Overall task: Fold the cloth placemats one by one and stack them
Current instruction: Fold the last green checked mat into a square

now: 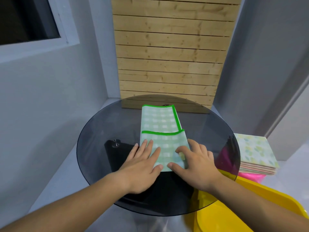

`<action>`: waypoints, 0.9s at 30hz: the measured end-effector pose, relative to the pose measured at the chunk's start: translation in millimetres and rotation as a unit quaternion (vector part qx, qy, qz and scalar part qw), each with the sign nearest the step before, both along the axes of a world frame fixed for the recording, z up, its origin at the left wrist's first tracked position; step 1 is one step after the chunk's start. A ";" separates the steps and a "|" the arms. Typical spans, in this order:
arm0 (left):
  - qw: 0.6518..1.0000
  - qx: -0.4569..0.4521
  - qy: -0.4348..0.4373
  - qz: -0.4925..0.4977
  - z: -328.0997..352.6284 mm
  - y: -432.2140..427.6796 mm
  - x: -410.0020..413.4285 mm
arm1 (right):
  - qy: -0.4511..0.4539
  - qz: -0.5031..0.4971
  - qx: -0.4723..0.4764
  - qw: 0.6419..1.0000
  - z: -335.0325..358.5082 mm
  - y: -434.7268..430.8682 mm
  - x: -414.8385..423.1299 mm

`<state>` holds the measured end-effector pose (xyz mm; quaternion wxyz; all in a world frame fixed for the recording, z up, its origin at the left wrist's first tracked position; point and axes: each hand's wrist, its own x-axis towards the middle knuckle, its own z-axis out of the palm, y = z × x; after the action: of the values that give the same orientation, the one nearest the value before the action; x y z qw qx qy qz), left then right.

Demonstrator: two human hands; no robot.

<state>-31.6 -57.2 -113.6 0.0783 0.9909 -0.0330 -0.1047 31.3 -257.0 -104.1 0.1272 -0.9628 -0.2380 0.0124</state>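
My left hand [142,163] presses flat, pinning the placemat [160,121] near the table's [93,148] front edge — right hand [195,163] seemingly pinches the fold

L forearm [75,203] is extended in from 7 o'clock, R forearm [259,203] from 5 o'clock; both bare. L hand [143,163] is laid palm-down, fingers straight & slightly spread, pointed to 1 o'clock, thumb out toward 3. R hand [195,166] is set just beside it, palm-down, fingers bent & arched toward 11, thumb toward 9. Thumb tips nearly touch. Whether anything is pinched by R can't be told.
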 end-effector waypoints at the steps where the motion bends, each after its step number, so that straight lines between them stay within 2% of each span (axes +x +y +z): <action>1: 1.000 0.012 0.000 0.001 -0.7 -1.1 -0.2 | -0.005 0.000 0.000 1.000 -1.5 2.0 0.4; 8: 0.999 0.036 -0.002 0.013 2.5 -4.5 -2.9 | 0.000 0.003 -0.075 0.997 -8.1 3.1 8.0; 15: 0.999 0.041 0.027 0.016 4.0 3.7 0.7 | 0.057 0.016 -0.123 0.991 0.4 -14.8 18.9; 27: 0.996 -0.005 0.080 -0.027 10.2 32.5 1.0 | 0.110 0.075 -0.093 0.987 -0.3 -51.7 40.2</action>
<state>-30.6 -24.8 -103.4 0.0824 0.9777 -0.0537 -0.1858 71.5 -308.7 -104.4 0.0609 -0.9428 -0.2916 0.1494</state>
